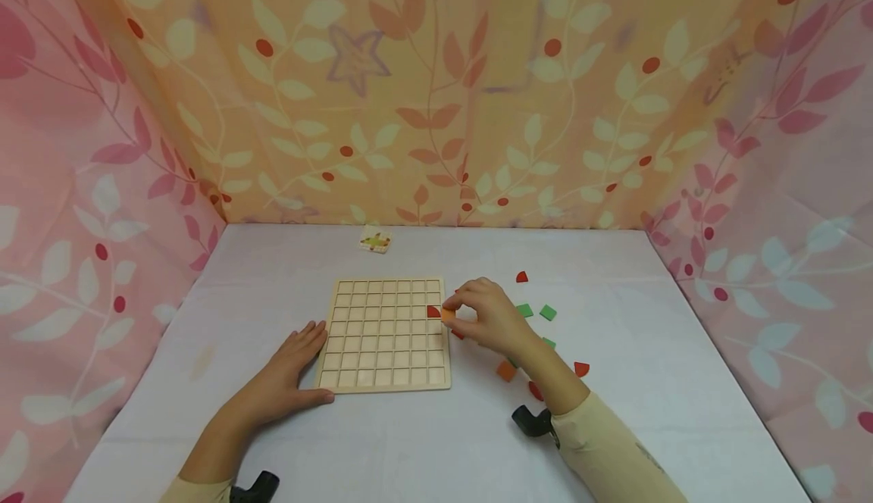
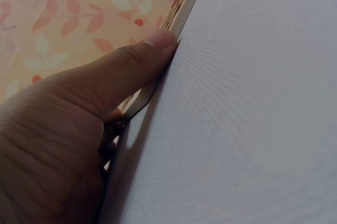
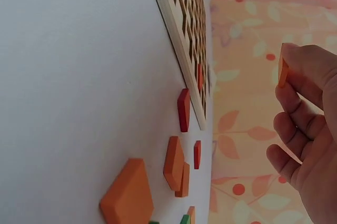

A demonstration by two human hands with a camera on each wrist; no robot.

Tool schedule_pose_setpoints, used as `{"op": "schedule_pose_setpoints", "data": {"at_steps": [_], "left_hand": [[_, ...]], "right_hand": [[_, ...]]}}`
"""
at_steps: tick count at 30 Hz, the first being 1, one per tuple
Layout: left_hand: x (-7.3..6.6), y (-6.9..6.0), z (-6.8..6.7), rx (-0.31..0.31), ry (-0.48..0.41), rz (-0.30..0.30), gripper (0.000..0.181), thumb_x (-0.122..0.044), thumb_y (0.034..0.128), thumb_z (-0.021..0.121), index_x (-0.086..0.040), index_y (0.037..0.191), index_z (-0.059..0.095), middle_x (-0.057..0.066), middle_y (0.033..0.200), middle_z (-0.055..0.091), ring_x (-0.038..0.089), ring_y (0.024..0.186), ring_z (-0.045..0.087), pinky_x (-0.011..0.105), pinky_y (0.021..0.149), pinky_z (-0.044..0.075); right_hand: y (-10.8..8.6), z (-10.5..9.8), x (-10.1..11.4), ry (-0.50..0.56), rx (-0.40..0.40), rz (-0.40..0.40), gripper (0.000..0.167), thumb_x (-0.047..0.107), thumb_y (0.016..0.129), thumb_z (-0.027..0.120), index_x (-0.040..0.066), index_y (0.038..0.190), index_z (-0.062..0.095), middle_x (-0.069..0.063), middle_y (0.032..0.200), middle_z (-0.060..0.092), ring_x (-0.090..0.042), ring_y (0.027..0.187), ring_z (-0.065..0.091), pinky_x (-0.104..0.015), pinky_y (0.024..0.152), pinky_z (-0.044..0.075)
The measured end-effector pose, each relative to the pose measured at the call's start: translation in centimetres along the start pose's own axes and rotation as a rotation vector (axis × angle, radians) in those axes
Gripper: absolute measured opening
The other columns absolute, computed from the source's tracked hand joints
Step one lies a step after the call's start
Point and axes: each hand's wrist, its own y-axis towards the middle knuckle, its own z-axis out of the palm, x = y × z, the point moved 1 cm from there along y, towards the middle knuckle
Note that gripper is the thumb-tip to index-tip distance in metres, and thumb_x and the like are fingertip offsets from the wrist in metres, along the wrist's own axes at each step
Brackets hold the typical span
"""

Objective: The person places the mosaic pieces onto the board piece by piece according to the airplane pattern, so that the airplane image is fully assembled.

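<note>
A wooden grid board point(image 1: 382, 336) lies flat on the table, with one red quarter-round piece point(image 1: 433, 311) in a cell near its right edge. My left hand point(image 1: 289, 374) rests at the board's lower left corner, fingers along the left side and thumb point(image 2: 160, 39) against the near edge. Over the board's right edge, my right hand point(image 1: 494, 325) pinches a small orange tile point(image 1: 447, 314) between thumb and fingertips. In the right wrist view this tile point(image 3: 283, 66) is held up above the table, seen nearly edge-on.
Right of the board lie scattered pieces: an orange tile point(image 1: 506, 370), a green tile point(image 1: 548, 312), a red piece point(image 1: 581, 369) and several others, some partly hidden by the right arm. A small patterned card point(image 1: 376, 240) lies behind the board. Patterned cloth point(image 1: 436, 94) surrounds the white table.
</note>
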Motion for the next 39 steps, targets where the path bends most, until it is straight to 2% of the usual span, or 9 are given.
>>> {"op": "schedule_pose_setpoints", "data": {"at_steps": [9,15,18,25,31,39], "left_hand": [[0.1,0.1,-0.1,-0.005,0.008,0.007,0.117,-0.059,0.0734,0.085,0.001,0.158,0.033,0.016,0.169,0.025,0.038,0.157,0.016,0.025,0.128,-0.005],[-0.1,0.1,-0.1,-0.004,0.008,-0.002,0.117,-0.060,0.0733,0.085,0.000,0.159,0.033,0.015,0.169,0.025,0.037,0.158,0.015,0.028,0.129,-0.003],[-0.1,0.1,0.0,0.001,0.004,-0.010,0.117,-0.061,0.0735,0.084,0.000,0.159,0.032,0.015,0.169,0.024,0.037,0.158,0.015,0.031,0.129,-0.002],[0.1,0.1,0.1,-0.002,0.008,-0.007,0.119,-0.065,0.0731,0.082,-0.001,0.159,0.032,0.014,0.169,0.023,0.037,0.158,0.015,0.029,0.129,-0.003],[0.2,0.1,0.3,-0.003,0.008,-0.011,0.120,-0.068,0.0724,0.081,-0.002,0.160,0.031,0.014,0.170,0.023,0.036,0.158,0.014,0.030,0.129,-0.003],[0.1,0.0,0.2,-0.006,0.007,0.001,0.118,-0.064,0.0736,0.083,-0.001,0.159,0.032,0.014,0.169,0.024,0.037,0.158,0.015,0.024,0.127,-0.005]], "right_hand": [[1.3,1.5,-0.3,0.019,0.055,0.050,0.018,0.034,0.090,0.079,0.023,0.104,0.079,0.014,0.099,0.069,-0.011,0.107,0.057,-0.037,0.098,0.048],[1.9,2.5,-0.7,-0.015,0.105,0.081,0.021,0.034,0.090,0.079,0.020,0.106,0.079,0.011,0.100,0.071,-0.014,0.107,0.058,-0.038,0.099,0.048],[2.0,2.8,-0.8,-0.030,0.117,0.075,0.022,0.031,0.088,0.080,0.018,0.106,0.080,0.007,0.101,0.073,-0.018,0.107,0.060,-0.040,0.099,0.048],[2.2,3.6,-1.5,-0.073,0.169,0.084,0.025,0.038,0.087,0.082,0.020,0.105,0.079,0.009,0.103,0.073,-0.016,0.105,0.059,-0.037,0.100,0.047],[2.4,4.2,-1.6,-0.103,0.197,0.067,0.022,0.036,0.088,0.080,0.021,0.104,0.080,0.008,0.102,0.073,-0.015,0.103,0.059,-0.038,0.097,0.047],[2.5,5.0,-1.7,-0.147,0.220,0.062,0.019,0.034,0.087,0.080,0.022,0.101,0.079,0.009,0.098,0.072,-0.015,0.100,0.059,-0.037,0.094,0.048]]}}
